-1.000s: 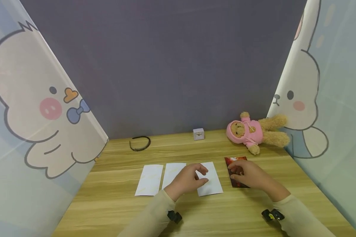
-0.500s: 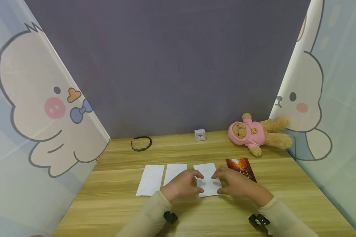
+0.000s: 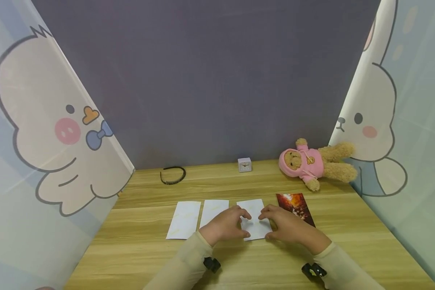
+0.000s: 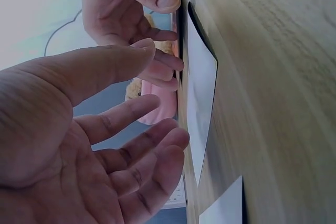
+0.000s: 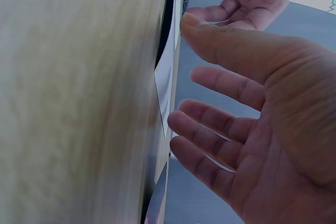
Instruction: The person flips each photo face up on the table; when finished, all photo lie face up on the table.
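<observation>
My left hand (image 3: pixel 224 226) hovers over the left edge of a white card (image 3: pixel 254 208), the rightmost of three lying in a row, fingers loosely bent and nothing between them. Opposite it, my right hand (image 3: pixel 290 226) is held over the card's right edge with thumb and fingers apart. In the left wrist view a gap shows between the left fingers and this white card (image 4: pixel 200 87). Whether the right fingertips touch it is unclear. Just right of that hand lies a dark red and orange picture card (image 3: pixel 298 206), partly covered by the hand.
Two more white cards, the leftmost (image 3: pixel 183 220) and the middle one (image 3: pixel 213 209), lie left of my hands. Toward the back are a black headband (image 3: pixel 174 182), a small white clock (image 3: pixel 244 165) and a teddy bear (image 3: pixel 309 161) in a pink hoodie. Printed curtains flank the wooden table (image 3: pixel 137 249).
My right hand has moved left from over the picture card to the white card's right edge, uncovering most of the picture. The left hand has stayed nearly in place.
</observation>
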The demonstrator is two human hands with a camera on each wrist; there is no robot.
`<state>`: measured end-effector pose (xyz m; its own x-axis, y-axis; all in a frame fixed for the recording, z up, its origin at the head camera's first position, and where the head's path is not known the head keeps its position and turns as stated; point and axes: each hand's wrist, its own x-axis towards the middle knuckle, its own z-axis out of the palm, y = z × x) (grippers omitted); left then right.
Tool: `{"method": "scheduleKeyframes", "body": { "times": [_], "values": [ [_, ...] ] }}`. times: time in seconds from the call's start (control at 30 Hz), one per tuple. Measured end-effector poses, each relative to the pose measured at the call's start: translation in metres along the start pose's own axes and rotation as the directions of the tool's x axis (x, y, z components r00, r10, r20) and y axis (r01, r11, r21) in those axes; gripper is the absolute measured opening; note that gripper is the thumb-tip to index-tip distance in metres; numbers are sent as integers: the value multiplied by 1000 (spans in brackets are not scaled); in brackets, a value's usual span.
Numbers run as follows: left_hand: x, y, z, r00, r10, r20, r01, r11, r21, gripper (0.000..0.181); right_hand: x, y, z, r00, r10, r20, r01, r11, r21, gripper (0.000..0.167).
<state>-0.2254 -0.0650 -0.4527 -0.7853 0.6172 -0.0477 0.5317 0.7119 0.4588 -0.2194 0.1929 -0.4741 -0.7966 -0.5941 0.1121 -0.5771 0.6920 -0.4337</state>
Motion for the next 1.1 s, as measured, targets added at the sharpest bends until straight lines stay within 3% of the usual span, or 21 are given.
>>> {"method": "scheduleKeyframes", "body": {
  "times": [0.4, 0.77, 1.1],
  "values": [
    [4, -4, 8, 1000, -2, 0, 2, 1000, -18, 58, -5, 0, 0, 1000, -7, 30, 6, 1000, 25, 58],
    [7, -8, 14, 1000, 0, 11, 0, 1000, -19, 59, -7, 2, 2, 999, -23, 33, 23, 1000, -19, 50],
    [10, -10, 18, 1000, 30, -1, -29, 995, 95, 66, -10, 2, 4, 999, -8, 41, 9, 1000, -20, 47]
  ]
}}
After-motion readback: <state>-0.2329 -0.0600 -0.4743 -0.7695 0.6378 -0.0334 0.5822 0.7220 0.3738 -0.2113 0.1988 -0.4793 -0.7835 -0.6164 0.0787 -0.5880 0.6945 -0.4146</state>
